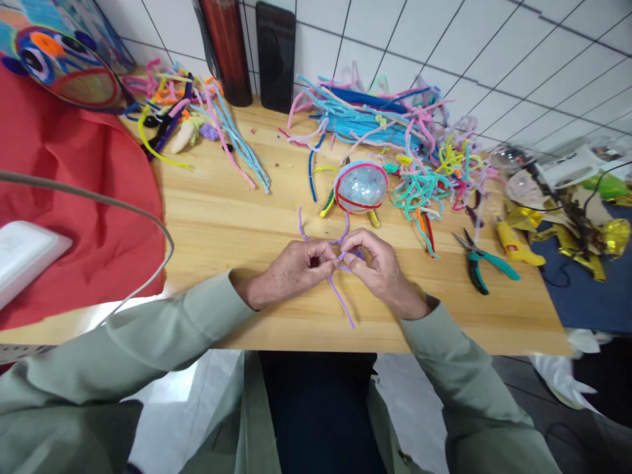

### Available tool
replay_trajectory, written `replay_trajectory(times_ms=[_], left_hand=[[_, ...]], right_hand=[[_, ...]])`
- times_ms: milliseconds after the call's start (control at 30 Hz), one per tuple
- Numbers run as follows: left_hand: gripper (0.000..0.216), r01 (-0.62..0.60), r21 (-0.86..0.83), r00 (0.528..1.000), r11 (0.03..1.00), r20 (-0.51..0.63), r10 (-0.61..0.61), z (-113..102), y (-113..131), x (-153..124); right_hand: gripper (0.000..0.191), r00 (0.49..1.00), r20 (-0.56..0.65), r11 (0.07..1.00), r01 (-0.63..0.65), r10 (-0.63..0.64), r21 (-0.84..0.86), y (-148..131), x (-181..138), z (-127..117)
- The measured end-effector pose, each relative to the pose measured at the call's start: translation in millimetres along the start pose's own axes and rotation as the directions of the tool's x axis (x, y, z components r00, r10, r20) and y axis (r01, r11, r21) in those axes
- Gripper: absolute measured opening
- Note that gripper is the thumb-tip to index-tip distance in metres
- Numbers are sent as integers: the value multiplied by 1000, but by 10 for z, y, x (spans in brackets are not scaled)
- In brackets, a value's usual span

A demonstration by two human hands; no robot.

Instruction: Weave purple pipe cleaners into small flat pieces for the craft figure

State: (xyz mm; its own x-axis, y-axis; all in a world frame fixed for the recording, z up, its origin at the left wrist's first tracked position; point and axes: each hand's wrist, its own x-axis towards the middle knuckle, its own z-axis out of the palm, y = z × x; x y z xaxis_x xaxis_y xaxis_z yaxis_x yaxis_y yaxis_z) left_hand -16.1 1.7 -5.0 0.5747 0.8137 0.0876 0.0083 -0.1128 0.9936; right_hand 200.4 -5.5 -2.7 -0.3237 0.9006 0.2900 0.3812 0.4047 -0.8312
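Both hands meet over the front middle of the wooden table, pinching purple pipe cleaners (342, 303) between thumbs and fingers. My left hand (306, 266) is closed on them from the left. From the right, my right hand (378, 266) grips them near the same spot, its fingertips almost touching the left ones. Purple ends stick out above the hands and one long end hangs toward the table's front edge. How the strands join is hidden by the fingers. Just beyond the hands rests a clear plastic dome (361, 187) edged with red and light blue pipe cleaner.
Heaped pipe cleaners (365, 122) lie along the tiled wall, with more (172, 105) at the left. Teal-handled pliers (484, 260) and a yellow glue gun (516, 243) lie at the right. A dark phone (275, 56) and a red bottle (227, 52) stand behind. Red cloth (99, 197) covers the left side.
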Motion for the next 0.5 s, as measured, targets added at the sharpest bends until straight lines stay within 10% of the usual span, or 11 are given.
replay_trajectory(times_ms=[500], left_hand=[[30,-7,3,1000,1000,0,7,9,24,1]], right_hand=[[5,1000,25,1000,18,-18,-20,-14,9,-16]])
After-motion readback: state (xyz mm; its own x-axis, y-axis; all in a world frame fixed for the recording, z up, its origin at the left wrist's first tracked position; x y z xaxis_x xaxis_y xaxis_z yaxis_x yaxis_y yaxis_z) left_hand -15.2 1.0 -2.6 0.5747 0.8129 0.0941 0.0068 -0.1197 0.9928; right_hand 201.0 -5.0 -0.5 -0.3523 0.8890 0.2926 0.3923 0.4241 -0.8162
